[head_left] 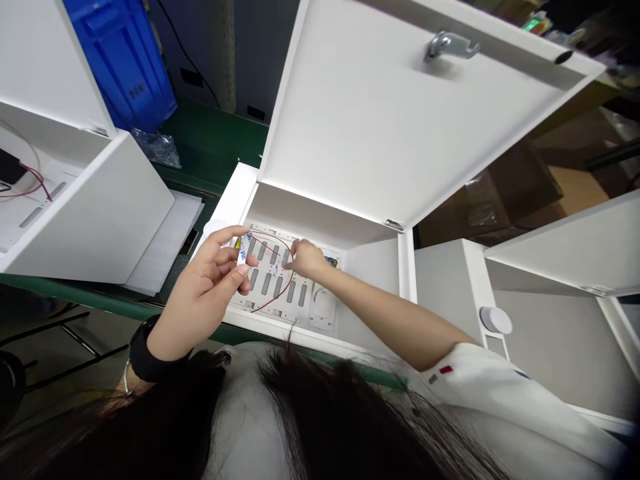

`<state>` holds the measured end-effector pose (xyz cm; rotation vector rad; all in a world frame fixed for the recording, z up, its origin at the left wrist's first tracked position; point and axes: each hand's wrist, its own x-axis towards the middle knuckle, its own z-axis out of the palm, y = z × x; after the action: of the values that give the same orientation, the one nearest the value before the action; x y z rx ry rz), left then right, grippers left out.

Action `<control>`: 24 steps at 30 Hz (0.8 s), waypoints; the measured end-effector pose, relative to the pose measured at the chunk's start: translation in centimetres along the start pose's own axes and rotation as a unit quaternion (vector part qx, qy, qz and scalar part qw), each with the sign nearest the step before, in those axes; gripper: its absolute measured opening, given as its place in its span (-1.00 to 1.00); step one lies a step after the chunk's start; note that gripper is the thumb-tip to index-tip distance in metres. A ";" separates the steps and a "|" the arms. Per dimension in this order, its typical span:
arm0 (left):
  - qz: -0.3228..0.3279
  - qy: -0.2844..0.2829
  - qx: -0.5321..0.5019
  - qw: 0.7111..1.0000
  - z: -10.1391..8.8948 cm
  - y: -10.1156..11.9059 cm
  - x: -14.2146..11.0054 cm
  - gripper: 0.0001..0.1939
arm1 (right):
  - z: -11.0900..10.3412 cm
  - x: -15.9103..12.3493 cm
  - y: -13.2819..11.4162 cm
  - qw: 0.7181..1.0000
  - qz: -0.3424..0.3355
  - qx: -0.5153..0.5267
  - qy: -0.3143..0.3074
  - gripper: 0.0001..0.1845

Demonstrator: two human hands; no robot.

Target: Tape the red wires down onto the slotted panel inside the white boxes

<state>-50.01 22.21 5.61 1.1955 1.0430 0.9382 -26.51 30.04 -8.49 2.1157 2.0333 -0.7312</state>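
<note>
Left hand [203, 300], raised at the near edge of the open white steel cabinet [235, 193], has its fingers [227, 257] curled and pinching a narrow strip of white printed adhesive backing [243, 250] by the left side of the slotted white mounting panel [265, 293]. Pinch close to the panel, away from the thin red wire [285, 287] looped across it. Your right arm reaches leftward from a white sleeve [450, 363], its right hand [305, 259] bent down, fingertips bunched on the panel; whether they grasp anything, you cannot tell.

Factory assembly workshop. White sheet-metal cabinets [450, 293] stand open on a green-matted tabletop [210, 143]. Blue plastic bin [120, 60], cardboard cartons [480, 193] nearby.
</note>
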 end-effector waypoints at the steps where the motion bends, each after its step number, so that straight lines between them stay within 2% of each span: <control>1: -0.005 -0.010 0.019 1.000 0.2 0.0 0.0 -0.56 | -2.2 -0.8 -0.3 0.997 -0.022 0.030 0.065 -0.64; 3: -0.015 -0.029 0.073 0.997 0.8 0.0 0.2 -0.54 | -6.2 -3.3 -1.1 0.967 -0.135 0.077 0.200 -0.81; 4: -0.013 -0.037 0.108 0.993 1.0 0.0 0.3 -0.53 | -7.9 -4.9 -1.5 0.945 -0.207 0.079 0.239 -0.84; 7: 0.023 -0.057 0.205 0.977 1.9 0.0 0.6 -0.50 | -10.9 -9.3 -3.0 0.874 -0.399 0.012 0.279 -0.83; 9: 0.051 -0.069 0.249 0.965 2.5 0.1 0.7 -0.48 | -11.3 -11.2 -3.7 0.836 -0.463 -0.055 0.288 -0.79; 11: 0.069 -0.075 0.287 0.952 3.0 0.2 0.7 -0.47 | -11.0 -12.2 -4.1 0.820 -0.476 -0.113 0.298 -0.76; 14: 0.086 -0.075 0.336 0.935 3.6 0.2 0.7 -0.49 | -10.5 -12.7 -4.2 0.818 -0.463 -0.167 0.299 -0.78; 21: 0.110 -0.071 0.402 0.906 4.6 -0.2 0.8 -0.68 | -10.7 -14.0 -4.8 0.833 -0.449 -0.158 0.282 -0.74; 24: 0.096 -0.085 0.412 0.902 4.7 -0.2 0.9 -0.52 | -10.7 -14.4 -5.0 0.835 -0.444 -0.169 0.277 -0.72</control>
<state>-45.27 21.82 5.62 2.0721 1.2343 0.5072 -28.30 21.81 8.11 1.1725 3.1750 0.2712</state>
